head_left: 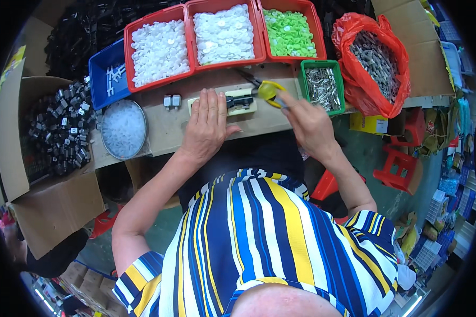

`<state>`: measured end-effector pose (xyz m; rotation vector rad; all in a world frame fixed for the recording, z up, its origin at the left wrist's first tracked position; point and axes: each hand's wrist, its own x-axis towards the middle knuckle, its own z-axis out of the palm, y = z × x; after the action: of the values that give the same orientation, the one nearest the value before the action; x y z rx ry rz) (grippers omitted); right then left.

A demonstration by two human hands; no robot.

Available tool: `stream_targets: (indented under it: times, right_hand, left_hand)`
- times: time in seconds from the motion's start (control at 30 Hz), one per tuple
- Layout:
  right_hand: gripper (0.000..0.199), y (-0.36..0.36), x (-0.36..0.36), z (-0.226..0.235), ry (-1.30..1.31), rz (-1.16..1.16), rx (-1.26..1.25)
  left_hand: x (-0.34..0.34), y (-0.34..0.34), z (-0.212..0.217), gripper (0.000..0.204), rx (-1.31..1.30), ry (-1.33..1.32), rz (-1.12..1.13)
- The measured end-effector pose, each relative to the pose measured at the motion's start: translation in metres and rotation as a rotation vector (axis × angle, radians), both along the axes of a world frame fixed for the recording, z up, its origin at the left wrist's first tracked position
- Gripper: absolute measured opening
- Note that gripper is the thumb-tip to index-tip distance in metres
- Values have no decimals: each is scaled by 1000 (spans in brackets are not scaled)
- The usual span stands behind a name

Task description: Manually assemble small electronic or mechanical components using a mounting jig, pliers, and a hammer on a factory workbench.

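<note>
A cream block-like fixture [244, 109] lies on the work surface in front of me, with a black part [239, 100] set in it. My left hand [209, 119] rests flat over the fixture's left end, fingers stretched out side by side. Just right of the fixture, my right hand [309, 124] has its fingertips closed on the yellow handles of a pair of pliers [270, 91]. The pliers' dark jaws point away toward the upper left, and the handles are partly smeared by motion. Two small grey-and-black pieces [172, 101] stand left of my left hand.
Red trays [190, 39] of white and green parts line the back. Nearby are a blue tray [92, 79], a round tub [144, 127], a green bin [303, 79] of metal pins, and a red bag [349, 79] of grey parts. A cardboard box [8, 132] of black parts stands left.
</note>
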<state>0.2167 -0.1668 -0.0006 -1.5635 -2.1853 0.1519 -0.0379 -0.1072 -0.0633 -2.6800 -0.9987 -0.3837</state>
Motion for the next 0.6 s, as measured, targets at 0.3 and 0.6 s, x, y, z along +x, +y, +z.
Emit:
stream_targets:
  times: [0.3, 0.6]
  right_hand:
    - [42, 6, -27, -3, -171, 48, -104]
    - [44, 21, -21, 7, -210, 92, -109]
  left_hand:
    - [0, -6, 3, 80, -72, -48, 19]
    - [8, -38, 17, 66, -275, -339, 34]
